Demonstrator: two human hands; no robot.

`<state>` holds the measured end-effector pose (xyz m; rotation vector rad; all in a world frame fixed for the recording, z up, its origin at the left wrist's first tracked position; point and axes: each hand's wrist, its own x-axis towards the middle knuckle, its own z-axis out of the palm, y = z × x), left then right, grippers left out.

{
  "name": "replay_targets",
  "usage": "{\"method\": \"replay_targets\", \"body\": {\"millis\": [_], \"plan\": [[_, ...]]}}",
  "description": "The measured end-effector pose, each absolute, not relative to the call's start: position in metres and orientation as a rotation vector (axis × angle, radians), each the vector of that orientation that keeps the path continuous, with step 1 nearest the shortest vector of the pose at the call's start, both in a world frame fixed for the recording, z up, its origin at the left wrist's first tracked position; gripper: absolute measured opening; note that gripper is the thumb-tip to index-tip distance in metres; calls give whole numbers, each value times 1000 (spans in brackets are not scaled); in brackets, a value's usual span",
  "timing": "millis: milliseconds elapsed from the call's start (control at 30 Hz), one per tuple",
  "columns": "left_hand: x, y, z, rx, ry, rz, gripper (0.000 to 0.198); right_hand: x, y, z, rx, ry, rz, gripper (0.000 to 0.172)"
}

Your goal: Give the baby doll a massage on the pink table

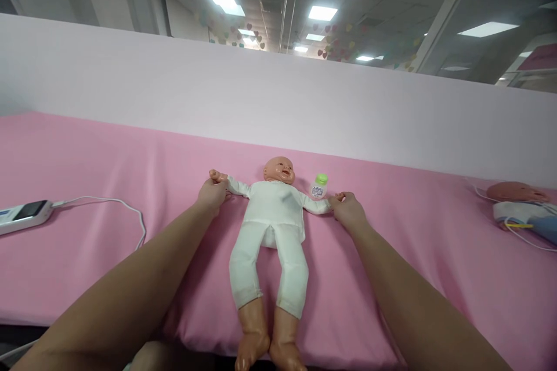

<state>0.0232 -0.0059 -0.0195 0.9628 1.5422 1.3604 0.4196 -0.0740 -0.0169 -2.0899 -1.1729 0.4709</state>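
Observation:
A baby doll [272, 220] in a white suit lies on its back on the pink sheet [130, 168], arms spread wide, bare feet at the near edge. My left hand [212, 194] is closed around the doll's outstretched arm on the left, near its wrist. My right hand [348, 208] is closed on the doll's other hand on the right. A small white bottle with a green cap [319, 186] stands just beside the doll's shoulder, between its head and my right hand.
A white handheld device [24, 215] with a screen and a white cable [122, 211] lies at the left. A second doll [520, 200] with blue and white items and a cord lies at the far right. A pale wall panel rises behind the bed.

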Motion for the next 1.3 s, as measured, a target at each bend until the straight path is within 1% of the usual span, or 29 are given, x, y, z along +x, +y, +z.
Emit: {"method": "replay_targets", "body": {"millis": [133, 300, 433, 500, 600, 733, 800, 900, 1000, 1300], "plan": [[20, 1, -23, 909, 1543, 1340, 33, 421, -74, -19, -2108, -1172, 470, 52], [26, -11, -14, 964, 1526, 1378, 32, 417, -77, -17, -2018, -1152, 389, 54], [39, -38, 3, 1387, 1683, 1361, 28, 401, -89, -4, -1757, -1178, 229, 60], [50, -53, 10, 1680, 1665, 1344, 26, 388, -97, 2, -1601, -1277, 160, 59], [67, -71, 15, 2093, 1559, 1284, 31, 366, -108, 5, -1360, -1538, 86, 47], [78, -81, 16, 2433, 1510, 1057, 38, 347, -116, 3, -1197, -1975, 5, 29], [78, -83, 17, 2542, 1479, 933, 41, 342, -117, 3, -1144, -2111, -17, 25], [76, -82, 20, 2698, 1425, 770, 42, 339, -117, 4, -1074, -2197, -32, 24], [75, -82, 21, 2750, 1416, 709, 43, 338, -116, 6, -1052, -2218, -26, 24], [75, -77, 15, 2423, 1540, 877, 43, 338, -119, 5, -1212, -2109, 79, 23]]}}
